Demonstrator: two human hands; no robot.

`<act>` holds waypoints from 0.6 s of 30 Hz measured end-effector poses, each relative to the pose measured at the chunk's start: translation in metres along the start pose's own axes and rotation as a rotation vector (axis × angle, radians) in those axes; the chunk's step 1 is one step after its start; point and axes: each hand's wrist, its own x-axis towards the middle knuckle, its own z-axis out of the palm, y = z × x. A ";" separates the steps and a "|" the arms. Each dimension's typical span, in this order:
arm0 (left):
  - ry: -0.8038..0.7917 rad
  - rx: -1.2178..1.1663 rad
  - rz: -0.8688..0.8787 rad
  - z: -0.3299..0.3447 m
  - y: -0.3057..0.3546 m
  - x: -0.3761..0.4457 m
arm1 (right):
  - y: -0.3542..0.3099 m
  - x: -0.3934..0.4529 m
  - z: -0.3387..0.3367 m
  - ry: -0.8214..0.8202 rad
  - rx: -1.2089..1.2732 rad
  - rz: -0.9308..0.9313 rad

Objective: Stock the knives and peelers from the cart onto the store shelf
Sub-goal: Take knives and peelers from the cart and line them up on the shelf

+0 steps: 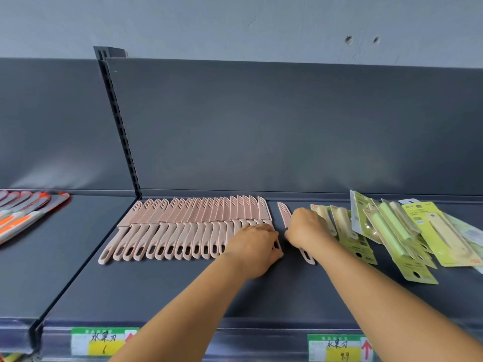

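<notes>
Yellow price tags (105, 342) line the front lip of a dark steel store shelf (162, 291), the nearest thing in view, as a person stocks sheathed fruit knives. Farther in on the shelf, the left hand (254, 244) curls over the handles at the right end of a pink knife row (183, 228), pressing them together; just right of that row, the right hand (304, 227) grips a single pink knife (285, 214) about its middle, blade end toward the shelf's back panel (287, 126). Beyond the right hand, carded peelers (407, 231) lie in a loose, overlapping heap. The row looks tightly packed, so nudging the last knife in could skew its neighbours or knock the heap.
</notes>
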 end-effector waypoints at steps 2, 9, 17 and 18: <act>0.006 -0.015 0.003 0.000 -0.002 0.000 | 0.001 0.002 -0.001 -0.009 0.069 0.021; 0.041 -0.094 -0.015 0.003 -0.003 0.001 | -0.009 0.007 -0.003 -0.069 0.313 0.044; 0.047 -0.146 -0.022 0.004 -0.004 -0.001 | -0.022 0.010 0.000 -0.026 0.245 0.050; 0.053 -0.148 -0.020 0.004 -0.004 -0.001 | -0.023 0.012 0.001 -0.023 0.243 0.043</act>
